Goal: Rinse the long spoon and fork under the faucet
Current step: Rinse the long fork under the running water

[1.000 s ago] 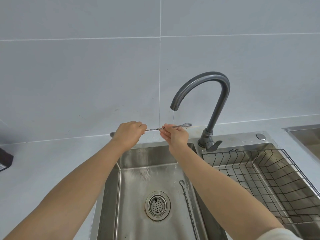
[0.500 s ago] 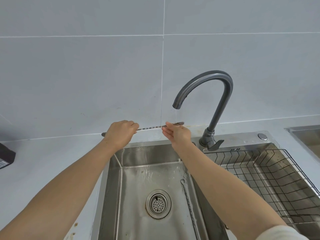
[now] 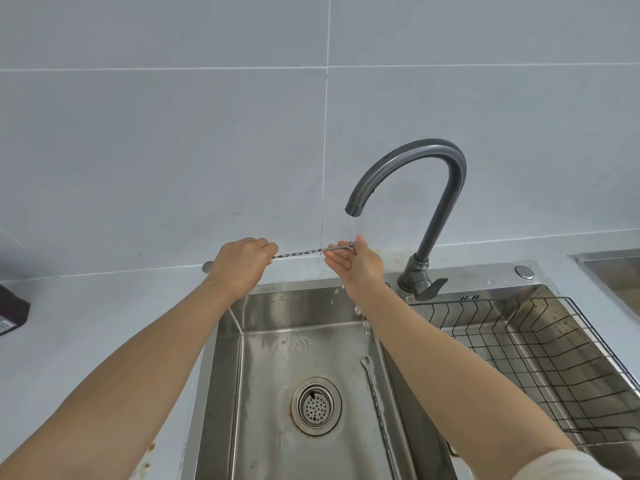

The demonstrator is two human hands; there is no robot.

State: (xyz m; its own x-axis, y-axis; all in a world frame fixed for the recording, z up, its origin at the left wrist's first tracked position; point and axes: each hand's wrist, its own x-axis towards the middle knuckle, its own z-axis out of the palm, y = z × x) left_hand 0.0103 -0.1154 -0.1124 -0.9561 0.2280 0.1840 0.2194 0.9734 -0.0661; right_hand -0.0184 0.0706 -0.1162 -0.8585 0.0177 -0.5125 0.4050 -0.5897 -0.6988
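Note:
I hold a long fork (image 3: 301, 252) with a twisted metal handle level over the back of the sink. My left hand (image 3: 242, 268) is closed around its left part, and a rounded end sticks out past that fist. The fingers of my right hand (image 3: 356, 268) pinch the fork's right end, hiding the tines. A thin stream of water from the grey curved faucet (image 3: 440, 209) lands right on that spot, and drops fall below my wrist. The long spoon (image 3: 375, 403) lies on the sink floor along the right wall, with its small head pointing away from me.
The steel sink (image 3: 225, 375) has a round drain strainer (image 3: 316, 406) in the middle. A black wire basket (image 3: 519, 341) sits in the right basin. The faucet lever (image 3: 431, 287) is at its base. A dark box (image 3: 12, 313) lies at the counter's left edge.
The fork has slid to the left through my right fingers. Its tines stuck out to the right before and are now covered by those fingers under the stream.

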